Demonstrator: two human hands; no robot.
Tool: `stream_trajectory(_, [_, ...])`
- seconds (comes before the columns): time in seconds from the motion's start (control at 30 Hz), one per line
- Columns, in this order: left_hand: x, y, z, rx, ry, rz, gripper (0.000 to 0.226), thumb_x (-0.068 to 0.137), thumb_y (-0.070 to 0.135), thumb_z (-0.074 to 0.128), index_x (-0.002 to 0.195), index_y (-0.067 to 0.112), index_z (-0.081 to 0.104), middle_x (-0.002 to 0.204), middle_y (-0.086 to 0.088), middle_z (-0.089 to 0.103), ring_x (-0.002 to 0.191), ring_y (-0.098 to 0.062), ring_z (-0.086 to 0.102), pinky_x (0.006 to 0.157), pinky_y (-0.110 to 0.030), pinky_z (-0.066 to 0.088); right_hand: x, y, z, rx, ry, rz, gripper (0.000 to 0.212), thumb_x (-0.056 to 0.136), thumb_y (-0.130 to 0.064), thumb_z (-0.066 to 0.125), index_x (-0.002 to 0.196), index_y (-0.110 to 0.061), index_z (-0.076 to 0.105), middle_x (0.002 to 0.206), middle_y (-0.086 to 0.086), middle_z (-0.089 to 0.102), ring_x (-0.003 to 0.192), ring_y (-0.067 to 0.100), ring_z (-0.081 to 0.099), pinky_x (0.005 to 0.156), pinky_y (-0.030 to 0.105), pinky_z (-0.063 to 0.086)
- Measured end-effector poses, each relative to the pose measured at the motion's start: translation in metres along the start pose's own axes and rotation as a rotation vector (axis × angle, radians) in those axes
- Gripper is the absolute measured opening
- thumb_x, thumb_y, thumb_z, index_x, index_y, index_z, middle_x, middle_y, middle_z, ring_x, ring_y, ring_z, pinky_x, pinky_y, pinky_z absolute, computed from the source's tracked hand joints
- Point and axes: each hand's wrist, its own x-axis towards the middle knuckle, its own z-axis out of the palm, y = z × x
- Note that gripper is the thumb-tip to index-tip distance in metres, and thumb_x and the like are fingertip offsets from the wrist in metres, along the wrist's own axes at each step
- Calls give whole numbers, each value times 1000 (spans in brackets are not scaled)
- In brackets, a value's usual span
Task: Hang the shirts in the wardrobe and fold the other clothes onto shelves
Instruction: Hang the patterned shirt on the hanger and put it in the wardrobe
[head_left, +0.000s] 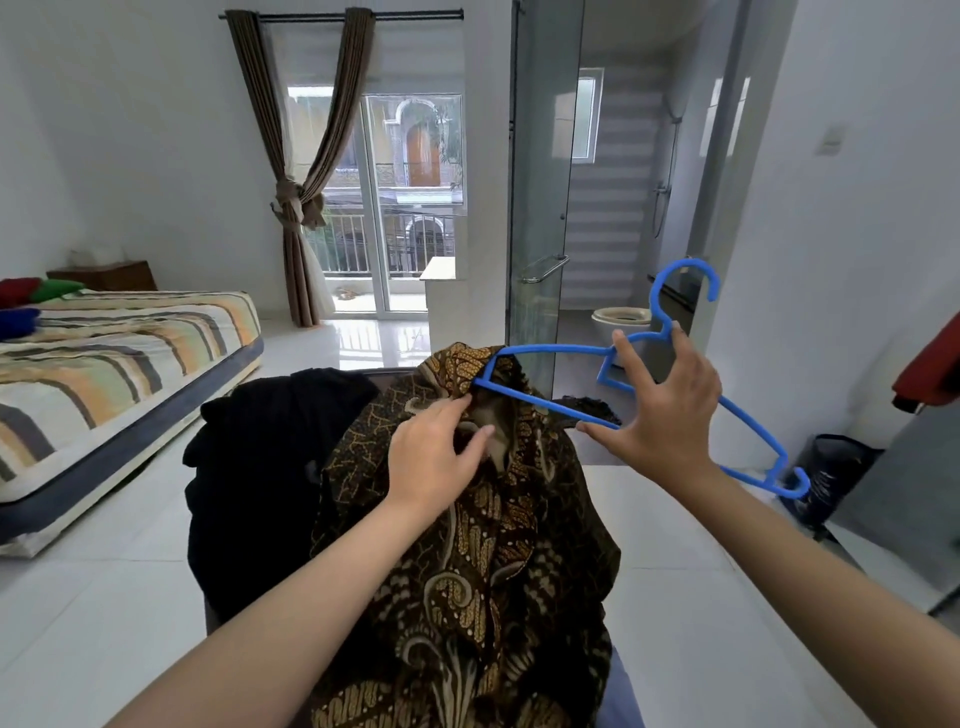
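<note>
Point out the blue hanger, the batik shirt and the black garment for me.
hanger (550, 349): head view, upper bar.
batik shirt (483, 561): head view, front panel.
black garment (249, 467): head view, middle.

The tip of the blue hanger (613, 364) was buried inside the batik shirt (467, 545), so I could not see how far in it had gone. My right hand (670, 410) covered the hanger's middle where my grip held it. My left hand (441, 457) hid the collar fold it was pinching. The shirt's hem ran off the bottom edge. The black garment (260, 467) behind it was too dark to tell what it was. The bed (119, 374) was cut by the left edge.
</note>
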Motion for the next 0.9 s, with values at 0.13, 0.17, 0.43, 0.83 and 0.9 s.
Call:
stream_trajectory(0.13, [4,4,-21,-32,107,-49,34,83,34,69,108,11,69,98,-2,72,89,-20,67,76,-36,55,-3,-5,-13,5,24,-10,102,60,-76,61,146,-30,34,148,26,23,130,42,32,100,59,31])
stream_trajectory(0.17, [5,6,-28,-22,119,-64,28,83,28,68,106,11,70,95,-3,72,88,-22,66,77,-36,53,-4,-7,-16,13,30,-7,101,60,-75,62,146,-30,34,148,27,24,130,42,32,100,58,31])
stream_trajectory(0.43, [6,13,-99,-21,-20,-116,30,86,16,58,115,18,67,101,-2,73,99,-21,64,90,-31,46,-22,-25,-39,70,-23,1,101,61,-79,53,146,-30,33,148,26,23,131,42,31,100,59,32])
stream_trajectory(0.83, [1,53,-189,-25,-449,-54,38,84,19,68,122,22,63,112,-2,70,102,-14,62,83,-16,37,-52,-75,-87,179,-41,-68,115,48,-75,71,146,-25,36,147,20,30,124,38,36,98,54,37])
stream_trajectory(0.9, [-2,62,-197,-108,-438,-65,38,83,19,69,121,21,64,108,0,71,99,-11,62,84,-16,39,-53,-84,-96,177,-28,-88,113,50,-74,71,145,-24,37,147,20,30,122,38,36,96,52,37])
